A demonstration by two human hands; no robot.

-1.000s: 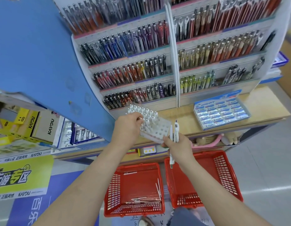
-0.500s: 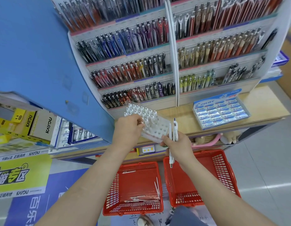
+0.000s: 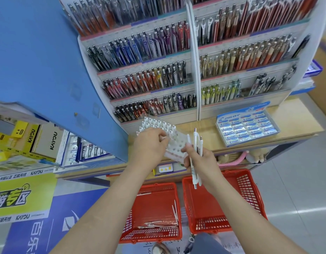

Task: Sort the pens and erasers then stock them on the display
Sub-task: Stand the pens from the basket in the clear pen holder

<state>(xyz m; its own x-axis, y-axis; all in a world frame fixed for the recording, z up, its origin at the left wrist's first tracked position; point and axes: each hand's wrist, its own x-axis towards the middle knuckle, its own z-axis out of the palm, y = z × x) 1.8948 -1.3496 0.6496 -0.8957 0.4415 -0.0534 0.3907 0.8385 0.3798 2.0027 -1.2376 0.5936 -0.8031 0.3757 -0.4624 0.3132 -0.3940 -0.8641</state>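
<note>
A clear plastic pen rack [image 3: 176, 142] with rows of holes is held tilted in front of the shelf; white pens [image 3: 156, 125] fill its far rows. My left hand [image 3: 149, 145] grips the rack's left side, fingers among the pens. My right hand [image 3: 200, 160] holds a small bundle of white pens [image 3: 196, 143] upright and touches the rack's near right corner. More white pens [image 3: 158, 223] lie in the left red basket [image 3: 169, 235] on the floor. A tray of Pilot erasers [image 3: 246, 125] sits on the wooden shelf.
The tiered pen display [image 3: 149, 74] full of coloured pens rises behind the rack. A second red basket [image 3: 253, 198] stands to the right below my right arm. A blue panel [image 3: 39, 61] and yellow KAYOU boxes [image 3: 30, 138] are at left.
The rack and both hands stay nearly in place. My right hand has shifted its bundle of pens slightly away from the rack's edge.
</note>
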